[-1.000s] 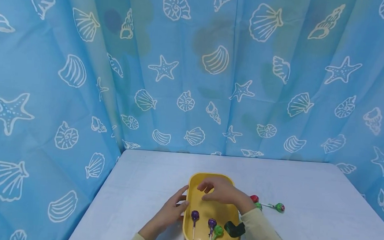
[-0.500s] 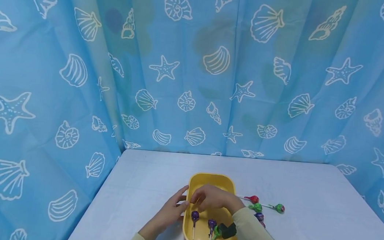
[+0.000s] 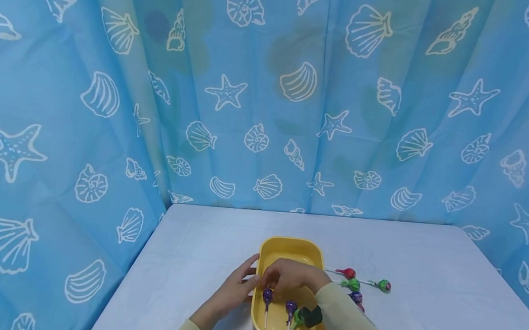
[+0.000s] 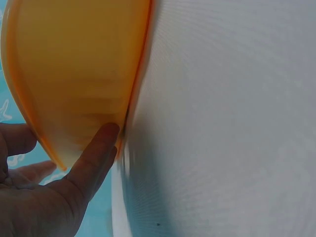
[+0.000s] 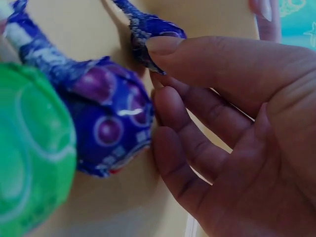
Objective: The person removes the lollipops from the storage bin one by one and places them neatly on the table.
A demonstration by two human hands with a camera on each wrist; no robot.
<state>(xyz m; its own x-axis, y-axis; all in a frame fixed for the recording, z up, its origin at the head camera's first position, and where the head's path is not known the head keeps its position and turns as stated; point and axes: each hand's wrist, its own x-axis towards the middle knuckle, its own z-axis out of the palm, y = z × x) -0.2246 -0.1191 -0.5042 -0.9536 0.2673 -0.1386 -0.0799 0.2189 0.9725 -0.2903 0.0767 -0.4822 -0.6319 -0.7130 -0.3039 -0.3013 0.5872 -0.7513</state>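
Note:
Inside a yellow tray (image 3: 292, 243), my right hand (image 3: 290, 275) reaches to the left purple-wrapped lollipop (image 3: 267, 296). In the right wrist view, the thumb lies on that lollipop's head (image 5: 154, 35), with fingers curled behind, so it is pinched; its stick points away from the hand. Beside it in the tray lie another purple lollipop (image 3: 290, 307) and a green lollipop (image 3: 299, 317). My left hand (image 3: 233, 292) touches the tray's left side from outside. In the left wrist view, an extended finger (image 4: 96, 153) rests against the outer wall.
To the tray's right, a red lollipop (image 3: 348, 273), green lollipops (image 3: 384, 286) and a purple one (image 3: 355, 297) lie on the white table (image 3: 196, 241); my right sleeve partly hides that group. Behind hangs a blue shell-patterned curtain (image 3: 250, 108).
My right hand has moved left and down in the tray to the left purple lollipop, its fingers closing. More loose lollipops show beside the sleeve. The left hand has stayed put.

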